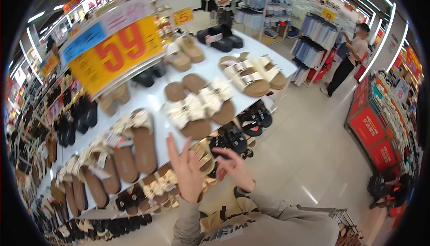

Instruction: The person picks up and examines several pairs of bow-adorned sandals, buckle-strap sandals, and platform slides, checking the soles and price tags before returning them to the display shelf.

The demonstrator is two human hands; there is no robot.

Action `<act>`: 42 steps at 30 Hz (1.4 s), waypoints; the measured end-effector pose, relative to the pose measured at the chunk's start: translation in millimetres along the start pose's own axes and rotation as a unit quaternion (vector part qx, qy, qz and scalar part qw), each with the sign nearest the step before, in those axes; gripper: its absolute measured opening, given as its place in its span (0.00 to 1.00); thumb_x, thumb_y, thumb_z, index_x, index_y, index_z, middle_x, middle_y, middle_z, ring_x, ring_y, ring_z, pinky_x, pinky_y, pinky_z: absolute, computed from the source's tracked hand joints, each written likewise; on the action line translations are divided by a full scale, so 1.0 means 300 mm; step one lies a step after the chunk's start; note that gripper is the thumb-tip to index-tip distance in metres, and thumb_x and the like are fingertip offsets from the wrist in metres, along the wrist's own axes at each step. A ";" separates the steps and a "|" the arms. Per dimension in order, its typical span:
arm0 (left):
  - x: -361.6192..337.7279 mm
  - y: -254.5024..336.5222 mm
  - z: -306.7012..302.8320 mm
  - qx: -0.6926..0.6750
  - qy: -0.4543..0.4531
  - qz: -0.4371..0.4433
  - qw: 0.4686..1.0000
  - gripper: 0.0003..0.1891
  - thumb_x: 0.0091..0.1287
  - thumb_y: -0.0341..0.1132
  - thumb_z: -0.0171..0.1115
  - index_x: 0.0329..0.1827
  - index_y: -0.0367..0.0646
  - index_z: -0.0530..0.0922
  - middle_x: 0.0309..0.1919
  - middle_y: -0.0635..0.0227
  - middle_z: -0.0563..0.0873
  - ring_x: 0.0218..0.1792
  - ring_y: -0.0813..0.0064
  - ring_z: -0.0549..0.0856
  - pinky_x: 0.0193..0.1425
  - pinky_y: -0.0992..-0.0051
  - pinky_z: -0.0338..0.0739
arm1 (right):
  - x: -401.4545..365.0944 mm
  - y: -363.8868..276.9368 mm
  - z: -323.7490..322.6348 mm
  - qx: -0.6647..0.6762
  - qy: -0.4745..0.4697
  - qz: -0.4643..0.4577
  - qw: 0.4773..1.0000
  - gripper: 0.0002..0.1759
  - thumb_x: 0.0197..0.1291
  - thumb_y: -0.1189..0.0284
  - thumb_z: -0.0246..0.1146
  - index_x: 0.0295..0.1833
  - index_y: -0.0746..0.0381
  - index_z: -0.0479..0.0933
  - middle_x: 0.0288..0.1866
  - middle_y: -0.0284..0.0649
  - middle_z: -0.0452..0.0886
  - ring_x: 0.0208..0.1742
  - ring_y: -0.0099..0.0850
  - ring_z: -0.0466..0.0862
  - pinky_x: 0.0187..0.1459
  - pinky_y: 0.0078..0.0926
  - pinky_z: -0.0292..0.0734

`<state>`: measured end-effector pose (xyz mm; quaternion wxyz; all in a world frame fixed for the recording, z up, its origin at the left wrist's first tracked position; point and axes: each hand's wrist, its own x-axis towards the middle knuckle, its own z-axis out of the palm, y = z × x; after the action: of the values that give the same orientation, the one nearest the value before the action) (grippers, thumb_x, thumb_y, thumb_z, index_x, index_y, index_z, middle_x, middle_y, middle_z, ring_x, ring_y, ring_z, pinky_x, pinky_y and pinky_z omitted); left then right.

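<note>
holding left hand (187, 174) and right hand (238, 172) loosely spread and empty near the front edge of the bench (259, 48); apparently gesturing toward the white-strapped sandals (197, 107) lying on top; for any pick-up, necessary to reach forward and close around one.

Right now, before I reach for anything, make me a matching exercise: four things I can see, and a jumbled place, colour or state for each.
Things:
1. Left hand
2. Bow sandals
3. 59 sign
4. Buckled sandals

Descriptions:
A. Mostly yellow, with large red numerals
B. Near the right-hand edge of the tabletop
C. Holding nothing, fingers raised
D. Cream straps and brown footbeds, just beyond the raised fingertips

Pairs: 1-C, 2-D, 3-A, 4-B
</note>
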<state>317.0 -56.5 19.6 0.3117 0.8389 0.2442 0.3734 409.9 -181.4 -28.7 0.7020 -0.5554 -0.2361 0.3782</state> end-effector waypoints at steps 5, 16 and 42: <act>0.116 -0.002 0.198 0.067 0.090 -0.063 0.992 0.21 0.76 0.39 0.46 0.60 0.30 0.74 0.74 0.46 0.56 0.75 0.51 0.55 0.76 0.63 0.52 | -0.014 -0.062 -0.238 0.029 -0.063 0.070 0.995 0.21 0.71 0.63 0.55 0.66 0.59 0.68 0.23 0.33 0.79 0.24 0.17 0.78 0.26 0.15 0.71; 0.188 0.017 0.276 0.035 0.209 -0.122 0.970 0.27 0.77 0.46 0.44 0.64 0.28 0.69 0.66 0.44 0.66 0.68 0.49 0.65 0.72 0.63 0.56 | -0.007 -0.072 -0.451 0.056 -0.087 0.090 0.991 0.21 0.72 0.63 0.54 0.65 0.60 0.67 0.24 0.32 0.79 0.25 0.17 0.77 0.29 0.16 0.72; -0.262 0.004 -0.228 -0.362 0.091 -0.075 0.925 0.26 0.75 0.45 0.45 0.67 0.34 0.60 0.63 0.49 0.70 0.61 0.56 0.76 0.59 0.62 0.77 | -0.134 0.030 -0.214 0.121 -0.104 -0.021 0.987 0.32 0.66 0.64 0.53 0.71 0.71 0.60 0.68 0.44 0.70 0.68 0.29 0.70 0.68 0.28 0.63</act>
<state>216.7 -84.4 19.3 0.5980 0.6103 0.1819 0.4866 431.5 -251.0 -51.3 0.7437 -0.4189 -0.2714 0.4447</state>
